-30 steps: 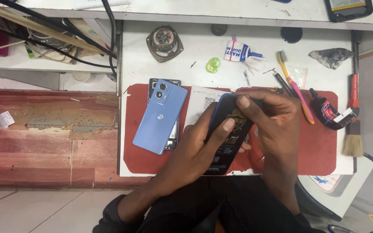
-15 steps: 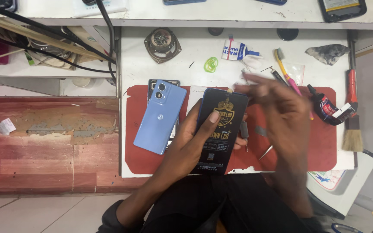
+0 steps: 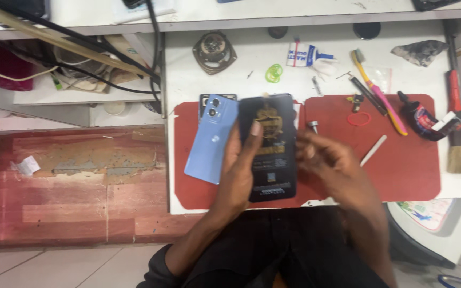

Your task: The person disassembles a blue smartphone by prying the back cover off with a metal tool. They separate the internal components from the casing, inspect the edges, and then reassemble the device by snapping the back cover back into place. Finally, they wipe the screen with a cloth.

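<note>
My left hand (image 3: 239, 169) holds a black flat rectangular pack (image 3: 269, 146) with gold print, thumb on its front, above the red mat (image 3: 406, 160). My right hand (image 3: 331, 160) hovers just right of the pack, blurred, fingers curled, apart from it; whether it pinches anything is unclear. A light blue phone back cover (image 3: 211, 138) lies tilted on the mat's left part, overlapping a dark phone (image 3: 209, 99) beneath it.
On the white bench lie a round speaker (image 3: 214, 52), a glue tube (image 3: 308, 54), a green ring (image 3: 273, 73), a pink-and-yellow toothbrush (image 3: 380, 93), a black bottle (image 3: 421, 118), a brush (image 3: 457, 133), a white stick (image 3: 373, 150). Cables (image 3: 81, 53) sit at left.
My right hand has come off the black pack and moved to its right. The left hand has turned the pack more upright, facing the camera.
</note>
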